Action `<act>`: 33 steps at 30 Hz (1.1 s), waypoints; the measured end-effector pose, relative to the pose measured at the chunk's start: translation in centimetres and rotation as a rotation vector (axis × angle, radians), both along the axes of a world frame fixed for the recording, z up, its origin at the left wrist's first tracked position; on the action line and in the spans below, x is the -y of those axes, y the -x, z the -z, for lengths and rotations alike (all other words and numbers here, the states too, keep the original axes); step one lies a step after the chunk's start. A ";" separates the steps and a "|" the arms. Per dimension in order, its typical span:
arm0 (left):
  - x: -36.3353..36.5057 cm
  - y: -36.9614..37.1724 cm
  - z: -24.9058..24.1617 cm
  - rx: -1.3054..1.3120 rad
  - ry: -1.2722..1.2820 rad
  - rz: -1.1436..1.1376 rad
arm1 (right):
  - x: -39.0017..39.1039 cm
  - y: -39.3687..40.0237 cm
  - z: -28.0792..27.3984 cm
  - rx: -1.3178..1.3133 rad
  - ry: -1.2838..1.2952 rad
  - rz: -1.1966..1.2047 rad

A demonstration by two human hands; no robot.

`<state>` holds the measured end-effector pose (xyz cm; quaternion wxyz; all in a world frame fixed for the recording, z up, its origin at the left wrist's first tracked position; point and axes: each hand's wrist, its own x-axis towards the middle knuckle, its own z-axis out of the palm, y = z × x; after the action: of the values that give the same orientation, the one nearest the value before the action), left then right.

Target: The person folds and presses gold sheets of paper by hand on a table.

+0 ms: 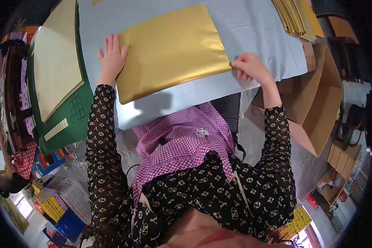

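A large shiny gold sheet (173,49) lies on the pale blue table cover (252,25), its near edge slightly raised with a shadow beneath. My left hand (113,60) rests flat with fingers spread at the sheet's left edge, partly on the cover. At the sheet's near right corner, my right hand (254,69) is closed, with thumb and forefinger pinching that corner and the other fingers curled below.
A stack of folded gold pieces (288,16) sits at the back right. Cream sheets (58,58) lie on a green mat (72,111) to the left. An open cardboard box (318,99) stands beside the table on the right. A person's arm (2,153) shows at the far left.
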<state>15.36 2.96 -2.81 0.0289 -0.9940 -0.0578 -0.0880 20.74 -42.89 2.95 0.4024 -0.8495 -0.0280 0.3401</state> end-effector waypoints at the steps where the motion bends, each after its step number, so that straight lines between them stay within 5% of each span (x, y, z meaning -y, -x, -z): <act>1: 0.1 0.1 0.0 0.004 0.009 -0.002 | -0.1 -0.5 -0.2 0.061 -0.036 0.038; 5: 0.1 0.0 0.1 0.022 0.003 -0.004 | -2.7 -2.2 -1.5 0.353 -0.085 0.083; 7: 0.1 0.0 0.0 0.009 0.027 -0.008 | -4.9 -3.3 0.9 0.865 -0.192 0.044; 8: 0.1 0.0 0.0 0.014 0.025 -0.013 | -5.9 -3.7 2.0 0.869 -0.196 0.040; 10: -0.1 -0.1 0.3 0.002 -0.001 -0.004 | -8.1 -4.3 2.7 1.130 0.154 -0.298; 11: -0.2 -0.1 0.4 0.010 -0.001 -0.011 | -8.4 -3.8 2.9 0.973 0.204 -0.358; 33: 1.7 0.9 -2.3 -0.016 0.109 -0.052 | -9.7 -8.3 3.5 0.861 0.370 -0.400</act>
<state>14.50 1.29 -0.46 -0.0228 -0.9929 -0.0882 -0.0762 29.01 -33.21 -0.53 0.1239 -0.9477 -0.2929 0.0288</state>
